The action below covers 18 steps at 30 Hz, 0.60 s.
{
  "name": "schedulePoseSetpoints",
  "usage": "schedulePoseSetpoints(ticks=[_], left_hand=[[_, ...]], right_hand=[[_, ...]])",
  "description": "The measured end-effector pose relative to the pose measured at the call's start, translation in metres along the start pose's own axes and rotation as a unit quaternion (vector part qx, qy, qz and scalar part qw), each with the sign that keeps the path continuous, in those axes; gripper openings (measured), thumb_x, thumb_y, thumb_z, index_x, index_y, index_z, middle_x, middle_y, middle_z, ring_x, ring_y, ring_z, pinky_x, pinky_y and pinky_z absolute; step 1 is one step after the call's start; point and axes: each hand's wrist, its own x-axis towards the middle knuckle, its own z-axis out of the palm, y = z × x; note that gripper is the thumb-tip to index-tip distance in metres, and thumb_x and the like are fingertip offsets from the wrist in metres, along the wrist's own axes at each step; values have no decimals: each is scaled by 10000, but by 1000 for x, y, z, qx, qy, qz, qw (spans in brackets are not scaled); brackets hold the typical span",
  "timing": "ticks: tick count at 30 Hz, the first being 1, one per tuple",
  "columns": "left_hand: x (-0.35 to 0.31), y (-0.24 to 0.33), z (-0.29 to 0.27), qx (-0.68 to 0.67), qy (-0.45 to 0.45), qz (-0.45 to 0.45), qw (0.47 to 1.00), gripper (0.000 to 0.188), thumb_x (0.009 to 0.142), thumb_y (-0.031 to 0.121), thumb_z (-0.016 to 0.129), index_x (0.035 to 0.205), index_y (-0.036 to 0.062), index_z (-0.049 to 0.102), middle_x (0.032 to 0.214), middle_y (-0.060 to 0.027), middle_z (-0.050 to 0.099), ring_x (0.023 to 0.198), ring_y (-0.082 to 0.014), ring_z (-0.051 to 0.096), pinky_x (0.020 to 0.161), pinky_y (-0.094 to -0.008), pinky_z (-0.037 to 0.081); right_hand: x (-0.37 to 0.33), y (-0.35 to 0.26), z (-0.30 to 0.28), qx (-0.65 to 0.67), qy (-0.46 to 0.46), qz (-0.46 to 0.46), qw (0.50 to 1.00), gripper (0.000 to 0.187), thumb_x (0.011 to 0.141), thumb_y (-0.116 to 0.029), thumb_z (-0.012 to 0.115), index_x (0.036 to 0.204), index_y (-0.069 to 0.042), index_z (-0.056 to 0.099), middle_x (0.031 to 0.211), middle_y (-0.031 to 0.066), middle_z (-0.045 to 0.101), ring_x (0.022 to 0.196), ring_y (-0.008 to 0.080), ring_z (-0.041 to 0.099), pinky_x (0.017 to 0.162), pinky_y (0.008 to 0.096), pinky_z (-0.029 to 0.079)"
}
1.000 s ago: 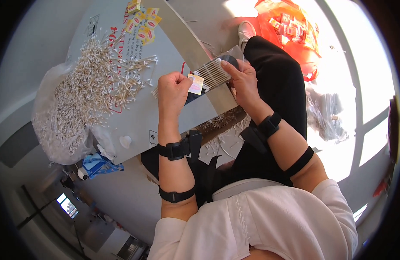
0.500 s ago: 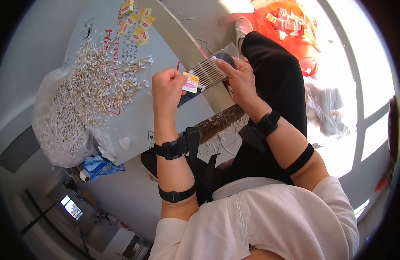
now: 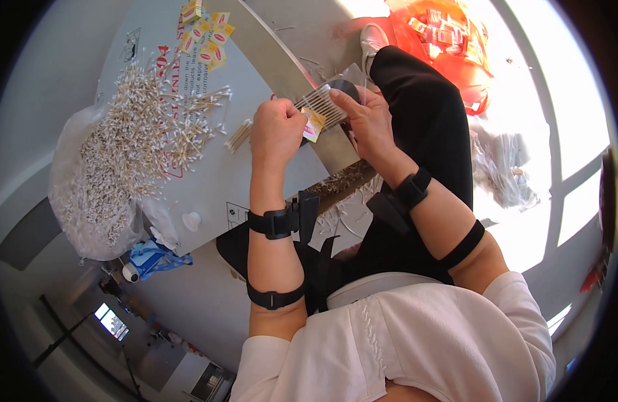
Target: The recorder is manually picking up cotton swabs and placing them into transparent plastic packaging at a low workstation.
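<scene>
My left hand point(image 3: 277, 130) is closed, pinching a small yellow-and-white printed card point(image 3: 314, 125) between thumb and finger. That card lies against the lower left part of a row of cotton swabs point(image 3: 319, 104). The swabs sit side by side in a clear plastic bag point(image 3: 353, 74) with a dark part beneath, gripped by my right hand point(image 3: 370, 124), its thumb pressed on top and its other fingers mostly hidden behind. Just left of my left hand, a small bunch of swabs point(image 3: 239, 136) rests on the table point(image 3: 212, 177).
A big heap of loose cotton swabs point(image 3: 145, 127) spills from a clear plastic bag point(image 3: 68, 181) at the left. Several yellow cards point(image 3: 212, 40) lie at the far side of the table. An orange bag point(image 3: 449, 60) of packages is on the floor, far right.
My left hand has moved right and slightly away from me, bringing the card over the swabs' lower end. The small bunch on the table now shows. My right hand has barely shifted.
</scene>
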Motion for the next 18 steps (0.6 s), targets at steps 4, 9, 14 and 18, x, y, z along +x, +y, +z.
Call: schedulePoseSetpoints(ticks=[4,9,14,18], left_hand=[[-1,20,-2,95,-9,33,995,159,751,116,695,688,-15,632,685,-190,654,636,-362,631,610,-431,495],[-2,25,1,102,23,53,993,223,767,146,762,725,-5,603,697,-195,643,658,-375,634,625,-442,497],[-3,14,9,68,97,185,976,181,802,70,755,778,-15,597,637,-128,631,558,-181,583,569,-317,477],[-12,2,12,15,97,143,985,144,811,39,745,816,-4,607,681,-86,651,601,-128,594,592,-281,491]], right_hand=[[1,-2,-3,-24,5,5,1000,136,911,-139,697,941,-9,721,817,11,699,652,51,593,579,218,468],[0,0,0,-5,-8,-10,1000,135,904,-172,713,921,-39,724,754,-16,674,568,26,542,497,201,413],[2,2,0,-1,-3,-13,1000,137,903,-178,717,917,-42,725,763,-12,678,569,31,544,503,200,420],[1,0,-3,-30,-1,2,1000,140,901,-181,720,921,-42,723,782,-2,687,599,46,579,534,207,460]])
